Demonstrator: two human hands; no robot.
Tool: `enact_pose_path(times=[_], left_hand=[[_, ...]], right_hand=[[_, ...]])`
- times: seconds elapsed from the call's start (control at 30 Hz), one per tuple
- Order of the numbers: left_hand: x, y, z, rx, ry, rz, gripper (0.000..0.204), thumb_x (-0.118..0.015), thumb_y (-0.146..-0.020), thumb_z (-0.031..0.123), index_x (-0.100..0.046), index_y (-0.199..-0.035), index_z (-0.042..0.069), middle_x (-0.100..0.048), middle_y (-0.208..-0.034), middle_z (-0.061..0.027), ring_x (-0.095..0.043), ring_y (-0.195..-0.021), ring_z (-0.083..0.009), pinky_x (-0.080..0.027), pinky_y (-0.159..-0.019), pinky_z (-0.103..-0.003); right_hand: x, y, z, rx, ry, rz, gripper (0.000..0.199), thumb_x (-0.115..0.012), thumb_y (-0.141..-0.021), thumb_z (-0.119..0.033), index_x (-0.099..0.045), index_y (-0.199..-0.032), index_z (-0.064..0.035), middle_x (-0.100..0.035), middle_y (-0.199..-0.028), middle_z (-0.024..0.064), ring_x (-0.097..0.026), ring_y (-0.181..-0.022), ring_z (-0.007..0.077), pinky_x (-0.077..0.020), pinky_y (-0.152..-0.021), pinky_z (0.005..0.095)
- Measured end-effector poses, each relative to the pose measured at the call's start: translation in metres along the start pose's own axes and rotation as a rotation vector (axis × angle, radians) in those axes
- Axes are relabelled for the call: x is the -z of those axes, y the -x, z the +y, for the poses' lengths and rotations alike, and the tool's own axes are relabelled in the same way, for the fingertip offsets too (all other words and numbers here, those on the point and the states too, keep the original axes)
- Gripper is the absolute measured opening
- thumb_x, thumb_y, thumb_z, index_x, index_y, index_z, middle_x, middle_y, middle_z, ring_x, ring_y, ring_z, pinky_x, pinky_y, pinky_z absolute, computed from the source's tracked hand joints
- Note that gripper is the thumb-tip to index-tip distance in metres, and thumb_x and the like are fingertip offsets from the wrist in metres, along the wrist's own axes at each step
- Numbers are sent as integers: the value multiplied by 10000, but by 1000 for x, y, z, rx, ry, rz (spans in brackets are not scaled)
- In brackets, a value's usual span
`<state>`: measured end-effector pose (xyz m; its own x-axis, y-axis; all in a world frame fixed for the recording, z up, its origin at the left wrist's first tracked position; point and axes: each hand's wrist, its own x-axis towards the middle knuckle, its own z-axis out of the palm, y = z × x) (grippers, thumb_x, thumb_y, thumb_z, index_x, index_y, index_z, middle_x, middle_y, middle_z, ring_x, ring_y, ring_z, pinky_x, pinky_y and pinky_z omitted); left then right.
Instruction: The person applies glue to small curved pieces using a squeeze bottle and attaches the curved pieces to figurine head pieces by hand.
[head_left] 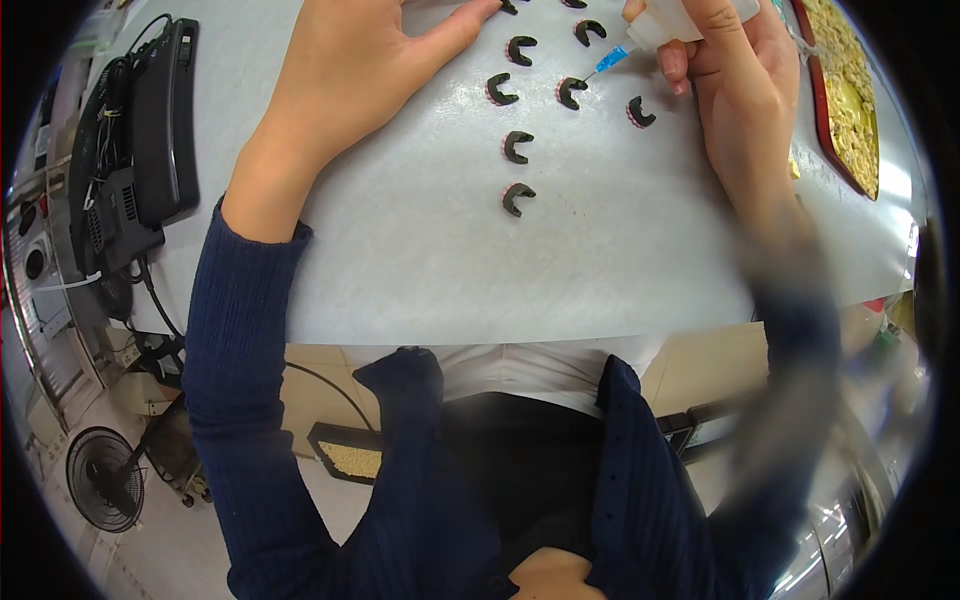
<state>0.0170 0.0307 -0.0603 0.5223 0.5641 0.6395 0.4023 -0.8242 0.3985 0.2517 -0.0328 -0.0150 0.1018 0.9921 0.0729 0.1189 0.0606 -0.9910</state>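
In my right hand (735, 90) is a whitish translucent bottle (665, 20) with a blue needle tip (608, 60). Its thin needle points down-left, at the edge of a small black horseshoe-shaped piece (572, 94) with a pink bumpy outer rim. My left hand (375, 60) lies on the left of the table, thumb stretched out; the thumb tip is beside or touching another black piece (509, 6). The top edge of the picture cuts off its other fingers. Several similar pieces stand in loose columns, one (641, 112) apart near my right wrist.
A pale sheet-covered table (420, 270) carries the pieces. On its left stands a black device (168, 120) with cables. At the right lies a red-edged tray (828, 120) of yellowish bits. Below are a black fan (105, 478) and a dark bin (345, 450) of pale granules.
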Motion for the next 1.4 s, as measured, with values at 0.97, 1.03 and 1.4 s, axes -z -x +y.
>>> enact_pose_path(times=[0.97, 1.03, 1.4], left_hand=[[16, -23, 38, 261, 84, -230, 365, -683, -801, -32, -645, -1160, 22, -735, -1018, -77, -643, -1046, -192, -443, -957, -322], [16, -23, 37, 245, 61, -231, 365, -683, -800, -33, -645, -1159, 22, -733, -1020, -78, -643, -1047, -191, -443, -959, -321], [16, -23, 38, 273, 87, -219, 358, -682, -803, -25, -647, -1156, 23, -735, -1003, -65, -627, -1042, -195, -444, -944, -325]], right_hand=[[-2, -5, 2, 42, 106, 164, 311, -561, -1023, -371, -521, -1016, -62, -642, -804, 52, -524, -553, 40, -410, -473, 154], [-2, -5, 3, 45, 113, 161, 310, -560, -1023, -370, -522, -1017, -62, -637, -798, 47, -522, -550, 40, -408, -471, 154], [-4, -4, 2, 78, 115, 218, 294, -554, -1026, -361, -531, -1027, -68, -621, -783, 29, -495, -538, 40, -368, -446, 160]])
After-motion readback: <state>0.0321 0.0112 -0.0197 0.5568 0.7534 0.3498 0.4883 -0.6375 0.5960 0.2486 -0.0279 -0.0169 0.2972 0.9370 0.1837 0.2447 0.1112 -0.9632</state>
